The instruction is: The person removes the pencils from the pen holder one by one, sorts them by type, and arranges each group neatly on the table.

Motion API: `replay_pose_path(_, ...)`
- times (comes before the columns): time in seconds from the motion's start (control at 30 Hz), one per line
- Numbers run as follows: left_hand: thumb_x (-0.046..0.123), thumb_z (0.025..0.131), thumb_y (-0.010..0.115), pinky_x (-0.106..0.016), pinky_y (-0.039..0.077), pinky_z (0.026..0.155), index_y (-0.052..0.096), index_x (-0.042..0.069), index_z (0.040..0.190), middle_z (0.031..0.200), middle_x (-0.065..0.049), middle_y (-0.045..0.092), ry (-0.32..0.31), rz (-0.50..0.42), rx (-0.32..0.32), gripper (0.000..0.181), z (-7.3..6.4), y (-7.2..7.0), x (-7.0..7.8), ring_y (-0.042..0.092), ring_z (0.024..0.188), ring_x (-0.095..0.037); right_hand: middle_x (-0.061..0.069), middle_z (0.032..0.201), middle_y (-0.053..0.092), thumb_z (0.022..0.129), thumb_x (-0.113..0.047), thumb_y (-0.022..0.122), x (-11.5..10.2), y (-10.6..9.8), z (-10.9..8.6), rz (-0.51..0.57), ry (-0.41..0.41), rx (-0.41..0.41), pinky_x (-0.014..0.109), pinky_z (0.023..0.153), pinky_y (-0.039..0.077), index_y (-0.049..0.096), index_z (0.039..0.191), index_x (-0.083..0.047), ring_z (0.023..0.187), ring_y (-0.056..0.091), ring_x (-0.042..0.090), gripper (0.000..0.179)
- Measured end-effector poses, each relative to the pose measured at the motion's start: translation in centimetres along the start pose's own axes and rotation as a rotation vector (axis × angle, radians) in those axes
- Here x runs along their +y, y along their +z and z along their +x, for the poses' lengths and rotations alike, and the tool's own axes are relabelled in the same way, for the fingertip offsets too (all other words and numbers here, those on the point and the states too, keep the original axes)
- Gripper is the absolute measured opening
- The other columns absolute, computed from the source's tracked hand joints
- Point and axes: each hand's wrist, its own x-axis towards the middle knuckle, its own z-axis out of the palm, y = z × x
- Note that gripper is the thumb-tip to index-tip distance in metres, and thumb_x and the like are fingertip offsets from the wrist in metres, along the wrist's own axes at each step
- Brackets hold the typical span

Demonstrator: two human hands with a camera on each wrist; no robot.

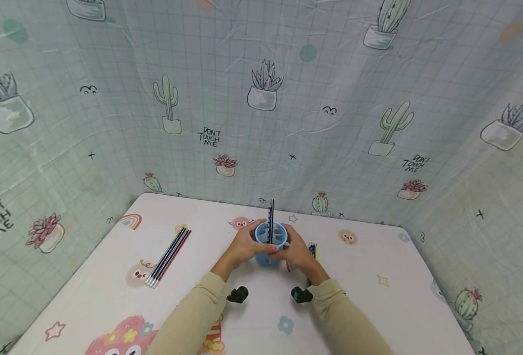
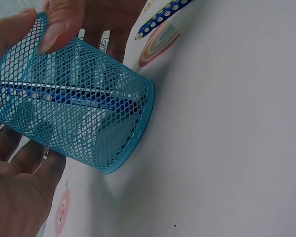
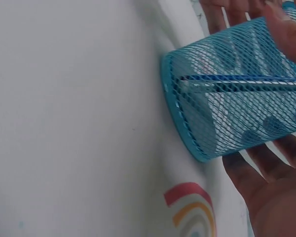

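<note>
A light-blue mesh pencil cup (image 1: 268, 260) stands roughly upright between both hands, its base close over the white table in the left wrist view. My left hand (image 1: 242, 245) grips its left side, with the thumb at the rim. From the other side my right hand (image 1: 298, 250) holds it too, fingers wrapped around the mesh. Inside, two pencils (image 1: 271, 213) rise well above the rim, one blue with white dots, one dark. Through the mesh (image 3: 246, 111) in the right wrist view, their lower ends show near the base.
Several dark and red pencils (image 1: 168, 257) lie side by side on the table at the left. Beside the right wrist are more pencils (image 1: 312, 250), blue-dotted and yellow-green, partly hidden by the arm. A patterned cloth wall (image 1: 288, 133) closes off the table's back edge.
</note>
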Motion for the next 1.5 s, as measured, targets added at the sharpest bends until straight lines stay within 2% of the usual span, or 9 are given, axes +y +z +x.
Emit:
replay_pose_path(0.13, 0.033, 0.072, 0.088, -0.051, 0.046, 0.108, 0.042, 0.021, 0.149, 0.143, -0.006, 0.055, 0.01, -0.008, 0.003, 0.09, 0.0, 0.1, 0.1, 0.056, 0.127, -0.03, 0.009, 0.142, 0.052, 0.069, -0.015, 0.09, 0.2, 0.7, 0.1, -0.03, -0.018, 0.047, 0.058, 0.113, 0.038, 0.04, 0.144, -0.016, 0.133, 0.048, 0.033, 0.09)
replay_pose_path(0.37, 0.032, 0.072, 0.088, -0.05, 0.046, 0.107, 0.043, 0.022, 0.148, 0.142, -0.006, 0.056, 0.023, -0.008, -0.007, 0.089, -0.1, 0.0, 0.4, 0.056, 0.126, -0.03, 0.008, 0.139, 0.057, 0.069, -0.022, 0.091, 0.5, 0.8, 0.0, -0.063, -0.014, 0.097, 0.054, 0.109, 0.044, 0.048, 0.14, -0.015, 0.129, 0.053, 0.031, 0.084)
replay_pose_path(0.6, 0.043, 0.069, 0.089, -0.047, 0.049, 0.105, 0.047, 0.022, 0.146, 0.139, -0.004, 0.058, 0.017, 0.094, 0.013, 0.09, 0.1, -0.2, 0.5, 0.058, 0.122, -0.025, 0.003, 0.135, 0.059, 0.069, -0.026, 0.091, 0.7, 0.6, 0.2, -0.072, -0.02, 0.092, 0.051, 0.108, 0.047, 0.05, 0.139, -0.018, 0.126, 0.056, 0.027, 0.083)
replay_pose_path(0.9, 0.044, 0.068, 0.089, -0.05, 0.047, 0.106, 0.043, 0.018, 0.149, 0.143, -0.009, 0.055, 0.017, 0.164, -0.015, 0.097, 0.2, -0.5, 1.0, 0.056, 0.125, -0.026, 0.002, 0.133, 0.061, 0.066, -0.029, 0.093, 1.0, 0.4, 0.2, -0.072, -0.005, 0.096, 0.051, 0.108, 0.047, 0.05, 0.139, -0.02, 0.124, 0.057, 0.026, 0.084)
replay_pose_path(1.03, 0.045, 0.068, 0.089, -0.051, 0.044, 0.109, 0.044, 0.019, 0.149, 0.147, -0.007, 0.053, 0.012, 0.125, -0.012, 0.096, 0.3, -0.7, 1.3, 0.053, 0.13, -0.027, 0.004, 0.134, 0.061, 0.067, -0.027, 0.092, 0.8, 0.4, 0.1, -0.073, -0.002, 0.082, 0.052, 0.107, 0.047, 0.05, 0.139, -0.02, 0.125, 0.058, 0.027, 0.084)
replay_pose_path(1.2, 0.039, 0.076, 0.085, -0.048, 0.042, 0.113, 0.05, 0.018, 0.143, 0.144, -0.005, 0.056, 0.054, 0.012, 0.067, 0.079, 0.6, -1.0, 2.0, 0.052, 0.135, -0.029, 0.004, 0.136, 0.06, 0.068, -0.025, 0.091, 0.7, 0.5, 0.1, -0.084, 0.019, 0.076, 0.055, 0.107, 0.046, 0.048, 0.14, -0.019, 0.126, 0.058, 0.029, 0.084)
replay_pose_path(1.37, 0.03, 0.079, 0.083, -0.039, 0.051, 0.104, 0.06, 0.014, 0.133, 0.128, -0.006, 0.067, 0.105, -0.016, 0.19, 0.061, 1.1, -0.9, 2.8, 0.064, 0.119, -0.026, 0.003, 0.136, 0.06, 0.066, -0.026, 0.093, 0.7, 0.6, 0.3, -0.1, 0.043, 0.086, 0.055, 0.108, 0.045, 0.048, 0.139, -0.019, 0.126, 0.056, 0.028, 0.086)
replay_pose_path(1.5, 0.023, 0.081, 0.082, -0.034, 0.056, 0.096, 0.063, 0.009, 0.129, 0.121, -0.01, 0.07, 0.117, -0.047, 0.225, 0.053, 1.3, -0.4, 3.5, 0.069, 0.109, -0.023, 0.002, 0.137, 0.059, 0.065, -0.029, 0.093, 0.7, 0.6, 0.4, -0.116, 0.057, 0.086, 0.055, 0.11, 0.043, 0.048, 0.14, -0.02, 0.127, 0.055, 0.027, 0.088)
